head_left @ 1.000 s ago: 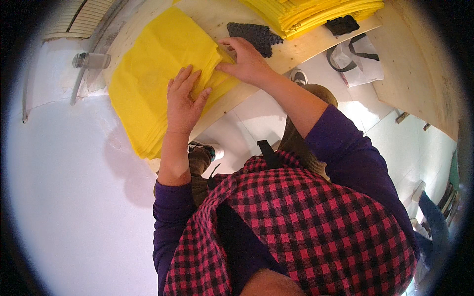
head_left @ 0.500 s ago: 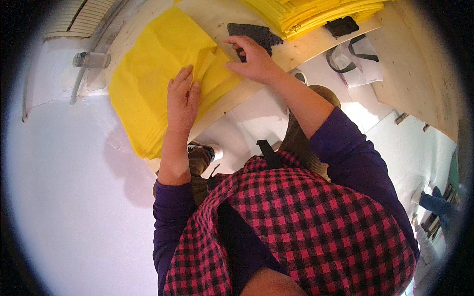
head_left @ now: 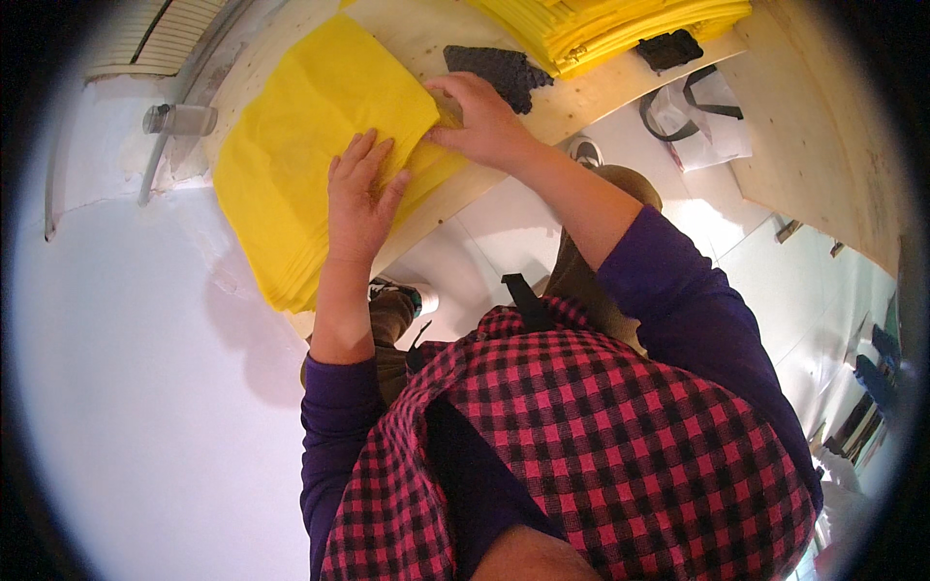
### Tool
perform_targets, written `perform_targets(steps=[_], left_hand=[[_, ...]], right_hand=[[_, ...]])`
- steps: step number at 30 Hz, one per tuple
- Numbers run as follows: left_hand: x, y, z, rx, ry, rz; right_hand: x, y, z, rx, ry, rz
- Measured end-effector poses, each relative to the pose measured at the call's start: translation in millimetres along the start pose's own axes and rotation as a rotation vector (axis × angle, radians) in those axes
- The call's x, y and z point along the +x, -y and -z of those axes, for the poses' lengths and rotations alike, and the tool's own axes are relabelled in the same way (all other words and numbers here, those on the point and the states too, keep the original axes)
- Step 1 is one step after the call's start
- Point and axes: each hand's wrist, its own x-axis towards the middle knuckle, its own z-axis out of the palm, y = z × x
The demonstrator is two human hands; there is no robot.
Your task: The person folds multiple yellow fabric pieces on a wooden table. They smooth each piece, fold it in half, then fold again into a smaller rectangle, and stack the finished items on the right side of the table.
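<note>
A stack of thin yellow fabric sheets [head_left: 291, 155] lies on the wooden table, its layered edges showing at the near side. My left hand [head_left: 360, 198] rests flat on the stack near its right edge, fingers stretched and thumb apart. At the right corner of the top sheet is my right hand [head_left: 480, 121], thumb and fingers curved apart around the corner. Its thumb and fingertips touch the fabric edge, with a shadowed gap between them. Beyond this hand lies a dark grey textured cloth [head_left: 499, 73].
A taller pile of folded yellow fabric [head_left: 620, 29] stands at the far right, with a black tray-like object [head_left: 670, 50] before it. A white bag with black handles [head_left: 702, 121] sits below the table [head_left: 581, 111]. A pipe with a clear cylinder [head_left: 184, 119] is at the left wall.
My right hand has moved slightly left and down, onto the sheet's corner. The raised fold between my hands has flattened, and the top sheet now reaches my right hand. My left thumb has spread outward.
</note>
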Motion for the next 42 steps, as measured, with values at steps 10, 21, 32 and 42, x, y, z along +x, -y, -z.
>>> perform_targets(steps=[10, 21, 32, 42], left_hand=[[1, 3, -5, 0.022, -0.048, 0.001], [0, 7, -8, -0.108, -0.071, 0.078], [0, 5, -7, -0.067, -0.071, 0.057], [-2, -1, -3, 0.06, 0.009, 0.062]], right_hand=[[5, 0, -14, -0.034, -0.069, 0.007], [-5, -2, 23, 0.164, 0.162, -0.176], [1, -7, 3, 0.014, 0.113, -0.17], [7, -7, -10, -0.019, 0.008, -0.101]])
